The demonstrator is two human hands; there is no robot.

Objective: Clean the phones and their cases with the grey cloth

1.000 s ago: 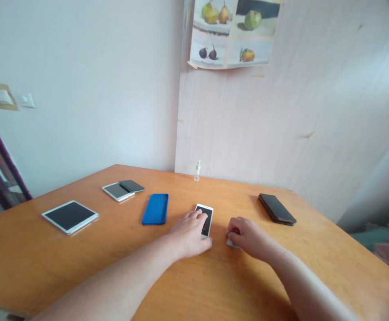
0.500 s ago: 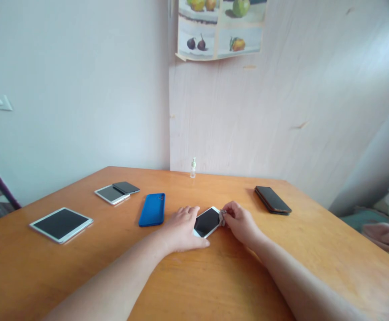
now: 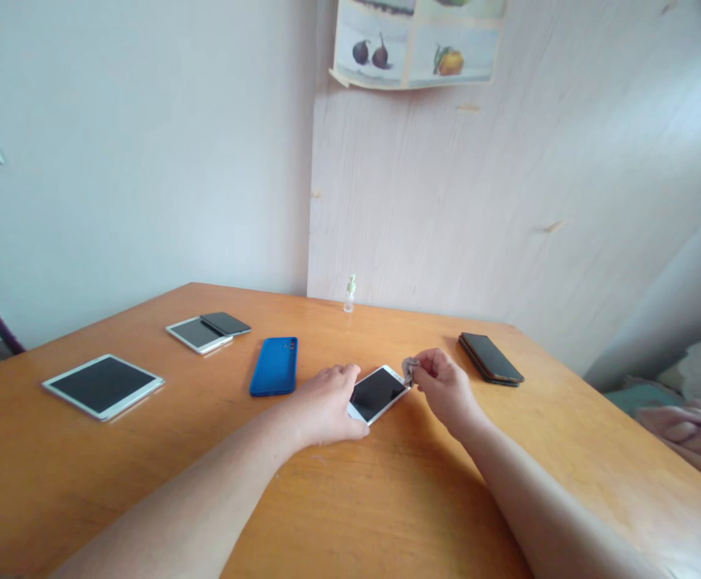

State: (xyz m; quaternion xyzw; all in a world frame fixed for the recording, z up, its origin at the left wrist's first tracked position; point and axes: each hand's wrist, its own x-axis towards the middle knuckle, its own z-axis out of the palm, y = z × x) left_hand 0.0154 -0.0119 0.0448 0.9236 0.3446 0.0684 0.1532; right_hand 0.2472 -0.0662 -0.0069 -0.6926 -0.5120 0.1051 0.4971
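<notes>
A white smartphone (image 3: 378,394) with a dark screen lies at a slant on the wooden table. My left hand (image 3: 330,406) grips its near-left end, thumb along the near edge and fingers at the far edge. Pinched in my right hand (image 3: 444,386) is a small crumpled grey cloth (image 3: 409,371), which is at the phone's far-right corner; whether it touches the edge there is hard to tell. To the left of my left hand lies a blue phone case (image 3: 274,367), its camera cutouts toward the far end.
White tablet (image 3: 106,386) at the left; behind it a smaller white device (image 3: 197,334) with a dark phone (image 3: 225,323) overlapping it. A small clear pump bottle (image 3: 349,295) stands at the back edge. On the right lies a dark phone in a wallet case (image 3: 491,359).
My right hand has drawn the cloth off the phone's screen end, outward to the right and slightly up. The left hand keeps its hold. The view has tilted a little.
</notes>
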